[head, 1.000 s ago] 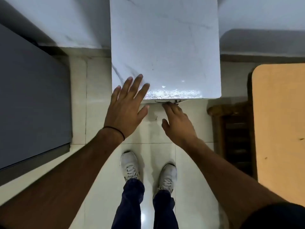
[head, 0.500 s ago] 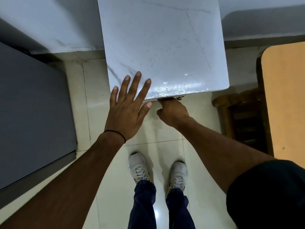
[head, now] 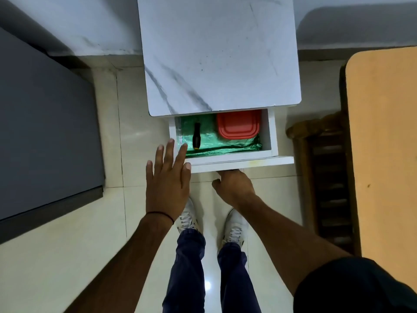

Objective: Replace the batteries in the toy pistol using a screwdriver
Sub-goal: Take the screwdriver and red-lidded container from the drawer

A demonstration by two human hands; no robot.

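Black-handled, yellow-tipped screwdriver (head: 196, 136) lies in the drawer (head: 272, 132) on green lining (head: 225, 145), 9 o'clock of a red box (head: 238, 127). My left hand (head: 168, 184) is spread open; my right hand (head: 233, 185) hooks its fingers under the drawer front.

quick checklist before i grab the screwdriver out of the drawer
1. Drawer open far enough: ok, its inside shows.
2. Screwdriver free to lift: ok, lies on the liner, apart from the red box.
3. Screwdriver tip: cannot tell, hidden under the tabletop.
4. Left hand free: ok, open, holds nothing.
5. Right hand grip on drawer: cannot tell, fingers hidden under its front.
6. Pistol and batteries at hand: not ok, none in view.
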